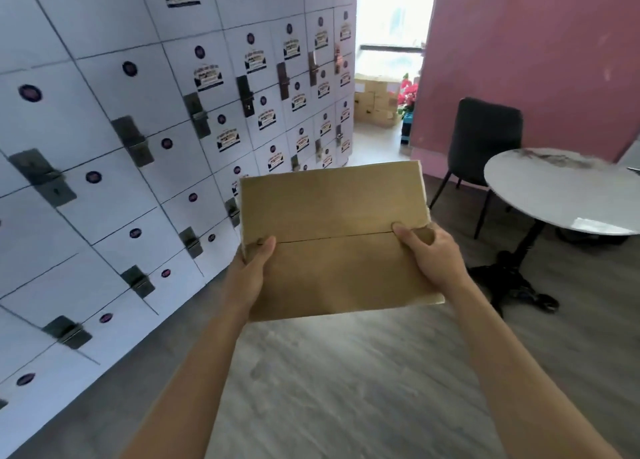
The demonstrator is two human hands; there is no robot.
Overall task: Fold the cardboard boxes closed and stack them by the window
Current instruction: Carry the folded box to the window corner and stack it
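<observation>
thumbs pressed on the top seam, both hands, left hand (251,271) and right hand (431,254), gripped the closed cardboard box (332,236) by its short ends, long axis crosswise; the stacked boxes (375,100) by the window (391,18) lay well ahead.

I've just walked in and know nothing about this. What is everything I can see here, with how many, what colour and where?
Cardboard box: one, brown, flaps folded shut, held up in the centre.
Stacked boxes: several, brown, exact count unclear, on the floor by the window far ahead.
Window: one, bright, at the far end.
Flowers: a bunch, red, right of the stacked boxes.
Lockers: many, white with dark latches and stickers, along the left wall.
Chair: one, black, against the pink wall.
Round table: one, white top on a black base, at right.
Floor: grey.
Left hand: grips the box's left edge, thumb on top.
Right hand: grips the box's right edge, thumb on top.
</observation>
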